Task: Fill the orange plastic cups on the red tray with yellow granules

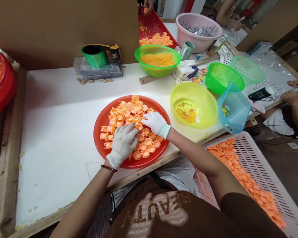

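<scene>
A round red tray (99, 119) on the white table holds a heap of small orange toy cups (148, 141), some stacked in short rows at its left side. My left hand (123, 142), in a white knitted glove, is over the tray's middle, its fingers curled down among the cups; what they grip is hidden. From the right, my right hand (156, 123) in a matching glove reaches in, fingertips drawn together on an orange cup in the heap. Near the tray's lower edge, several cups lie with their openings up.
Right of the tray stand a yellow bowl (208, 105) with small yellow pieces, a green bowl (224, 77) and a blue scoop (234, 112). A tape dispenser (96, 56) sits behind. A crate (268, 175) of orange pieces is below right. Co-workers' hands (294, 94) show at the edges.
</scene>
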Tool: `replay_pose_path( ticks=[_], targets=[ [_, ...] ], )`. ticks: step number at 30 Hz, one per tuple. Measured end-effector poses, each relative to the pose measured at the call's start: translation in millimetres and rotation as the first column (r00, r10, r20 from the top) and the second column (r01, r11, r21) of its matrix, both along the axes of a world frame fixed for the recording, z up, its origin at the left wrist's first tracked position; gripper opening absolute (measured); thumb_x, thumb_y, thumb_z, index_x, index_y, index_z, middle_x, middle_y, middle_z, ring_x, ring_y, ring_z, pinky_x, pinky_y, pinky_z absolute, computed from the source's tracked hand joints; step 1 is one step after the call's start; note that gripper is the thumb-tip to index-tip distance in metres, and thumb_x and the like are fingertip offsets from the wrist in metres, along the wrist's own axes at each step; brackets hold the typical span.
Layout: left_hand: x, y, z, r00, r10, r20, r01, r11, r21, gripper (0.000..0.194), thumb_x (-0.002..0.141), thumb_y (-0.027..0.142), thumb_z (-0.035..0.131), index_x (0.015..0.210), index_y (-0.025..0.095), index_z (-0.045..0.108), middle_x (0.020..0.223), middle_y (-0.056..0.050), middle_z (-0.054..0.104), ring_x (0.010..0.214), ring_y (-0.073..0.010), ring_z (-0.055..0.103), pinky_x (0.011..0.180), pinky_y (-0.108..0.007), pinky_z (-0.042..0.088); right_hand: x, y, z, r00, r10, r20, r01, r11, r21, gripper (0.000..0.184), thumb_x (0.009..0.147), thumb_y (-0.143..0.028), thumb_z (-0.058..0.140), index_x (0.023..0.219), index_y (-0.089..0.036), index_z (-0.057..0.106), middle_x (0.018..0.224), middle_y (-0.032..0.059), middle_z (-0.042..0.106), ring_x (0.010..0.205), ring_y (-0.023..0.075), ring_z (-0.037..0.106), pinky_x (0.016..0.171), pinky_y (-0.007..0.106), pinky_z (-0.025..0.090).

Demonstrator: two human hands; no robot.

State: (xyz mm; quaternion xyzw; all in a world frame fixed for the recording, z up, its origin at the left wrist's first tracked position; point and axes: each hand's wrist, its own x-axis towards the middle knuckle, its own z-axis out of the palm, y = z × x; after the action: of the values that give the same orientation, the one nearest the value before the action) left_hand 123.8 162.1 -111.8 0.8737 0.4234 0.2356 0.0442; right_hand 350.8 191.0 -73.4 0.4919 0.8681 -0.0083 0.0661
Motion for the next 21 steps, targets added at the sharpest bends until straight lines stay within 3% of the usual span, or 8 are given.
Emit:
replay_pose_path(
  ticks=[5, 8, 10, 12, 18, 21],
  targets=[
    [-43.0, -25.9, 2.0, 0.976, 0.200, 0.088, -0.205, 0.977, 0.065, 0.021, 0.100, 0.026, 0.060, 0.113, 0.016, 0.074, 0.128, -0.017, 0.074, 0.114, -0.0330, 0.069, 0.097, -0.049, 0.053, 12.5, -7.3, -5.9, 0.994, -0.109, -0.022, 0.111, 0.990, 0.084, 0.028, 0.105, -0.012, 0.049, 0.115, -0.019, 0.075, 0.127, 0.0131, 0.070, 0.104, 0.0273, 0.057, 0.080, 0.040, 0.034],
    [-56.3, -55.4, -0.8, 0.978, 0.175, 0.116, -0.188, 0.976, 0.114, 0.023, 0.098, 0.024, 0.066, 0.120, 0.017, 0.070, 0.127, -0.015, 0.074, 0.113, -0.0305, 0.069, 0.098, -0.046, 0.054, 4.7, -12.5, -8.8, 0.996, 0.014, -0.085, -0.005, 0.995, 0.103, 0.030, 0.104, -0.010, 0.049, 0.122, -0.020, 0.072, 0.124, 0.0105, 0.071, 0.101, 0.0259, 0.057, 0.078, 0.039, 0.034],
    [-53.9, -76.2, -4.0, 0.987, 0.115, 0.109, -0.128, 0.984, 0.126, 0.023, 0.097, 0.023, 0.068, 0.120, 0.019, 0.068, 0.126, -0.012, 0.076, 0.113, -0.0279, 0.069, 0.099, -0.044, 0.054, -4.8, -13.8, -12.8, 0.981, 0.162, -0.109, -0.155, 0.986, 0.068, 0.030, 0.105, -0.011, 0.050, 0.124, -0.020, 0.071, 0.124, 0.0099, 0.070, 0.101, 0.0257, 0.056, 0.077, 0.039, 0.034],
    [-46.7, -93.1, -7.2, 0.990, 0.113, 0.082, -0.122, 0.986, 0.111, 0.019, 0.097, 0.026, 0.069, 0.116, 0.021, 0.068, 0.123, -0.010, 0.077, 0.108, -0.0267, 0.069, 0.098, -0.043, 0.055, -10.8, -14.6, -15.7, 0.969, 0.223, -0.105, -0.221, 0.975, 0.033, 0.030, 0.105, -0.012, 0.048, 0.124, -0.019, 0.071, 0.127, 0.0112, 0.069, 0.103, 0.0264, 0.056, 0.079, 0.039, 0.035],
    [-32.4, -108.3, -11.3, 0.971, 0.237, 0.018, -0.238, 0.970, 0.055, 0.004, 0.094, 0.022, 0.069, 0.098, 0.022, 0.070, 0.111, -0.010, 0.077, 0.096, -0.0272, 0.068, 0.085, -0.042, 0.053, -12.0, -20.7, -3.5, 0.998, 0.042, -0.053, -0.041, 0.999, 0.013, 0.033, 0.105, -0.011, 0.043, 0.123, -0.017, 0.070, 0.132, 0.0143, 0.068, 0.112, 0.0293, 0.056, 0.088, 0.042, 0.035],
    [-31.7, -108.6, -9.2, 0.971, 0.241, 0.005, -0.241, 0.969, 0.051, 0.008, 0.094, 0.017, 0.065, 0.095, 0.023, 0.070, 0.103, -0.008, 0.077, 0.089, -0.0244, 0.067, 0.082, -0.040, 0.052, -26.0, -21.2, 1.3, 0.987, 0.142, -0.076, -0.145, 0.989, -0.025, 0.031, 0.107, -0.018, 0.045, 0.128, -0.018, 0.068, 0.126, 0.0127, 0.069, 0.107, 0.0286, 0.057, 0.083, 0.040, 0.034]
  ],
)
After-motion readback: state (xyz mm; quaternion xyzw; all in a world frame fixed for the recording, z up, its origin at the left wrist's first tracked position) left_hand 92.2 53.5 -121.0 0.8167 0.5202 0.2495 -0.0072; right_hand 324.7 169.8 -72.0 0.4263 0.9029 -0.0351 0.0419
